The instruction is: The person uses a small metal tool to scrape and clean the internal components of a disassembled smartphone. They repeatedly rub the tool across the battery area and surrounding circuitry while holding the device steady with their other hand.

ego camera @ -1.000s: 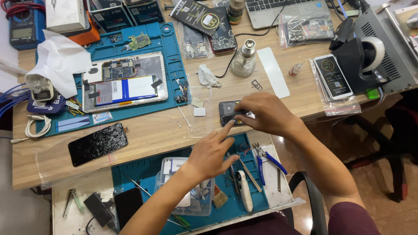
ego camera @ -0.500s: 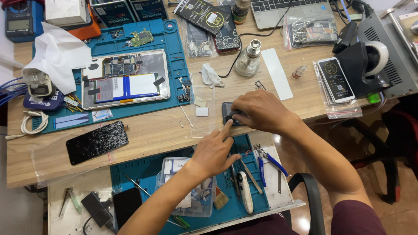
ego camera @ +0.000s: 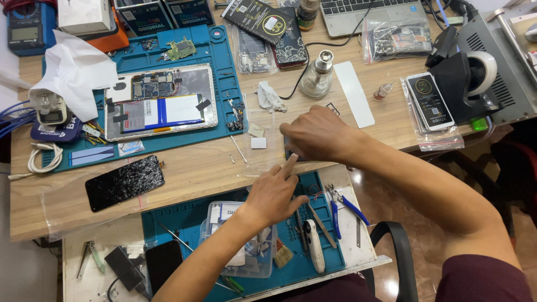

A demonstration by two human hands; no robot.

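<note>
Black packet (ego camera: pixel 258 18): lying at the bench's far edge.
Right hand (ego camera: pixel 316 134): covering a small dark device (ego camera: pixel 289 153), grip hidden.
Left hand (ego camera: pixel 275 193): forefinger pointing, touching it.

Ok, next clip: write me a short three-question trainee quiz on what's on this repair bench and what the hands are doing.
1. True or false: the opened tablet lies on the blue mat at the left of the wooden bench.
2. Which thing lies bare on the wood, nearer the person than that mat? A) cracked black screen B) glass bottle C) blue-handled pliers
3. Fill in: the left hand points its index finger toward the ____ hand, which covers a small dark thing at the bench edge.

Key: 1 true; 2 A; 3 right.
</note>
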